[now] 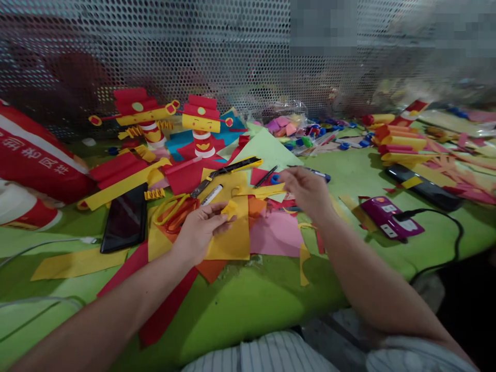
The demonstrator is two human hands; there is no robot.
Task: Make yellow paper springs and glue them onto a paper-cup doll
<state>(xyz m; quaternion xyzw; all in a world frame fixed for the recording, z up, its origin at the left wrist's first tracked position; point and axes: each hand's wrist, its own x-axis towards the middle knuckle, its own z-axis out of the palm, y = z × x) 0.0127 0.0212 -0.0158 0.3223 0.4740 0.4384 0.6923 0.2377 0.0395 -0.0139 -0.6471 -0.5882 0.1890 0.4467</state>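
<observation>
Between the fingers of my left hand (201, 230) is a small yellow paper piece (230, 209), above a yellow sheet (238, 240). My right hand (306, 190) is raised to the right, its fingers curled together near the end of a yellow paper strip (263, 190); what they hold, if anything, is too small to make out. Orange-and-yellow scissors (170, 213) and a white marker (212, 195) lie just beyond my left hand. A black-and-yellow cutter (236, 166) rests behind them. Pink paper (276, 235) lies between the hands.
Two paper figures with red hats (145, 116) (201, 116) stand at the back left. A black phone (126, 219) and a red-white cup (29, 206) are at left. On the right are a purple power adapter (391, 217) with a cable and a black case (422, 187).
</observation>
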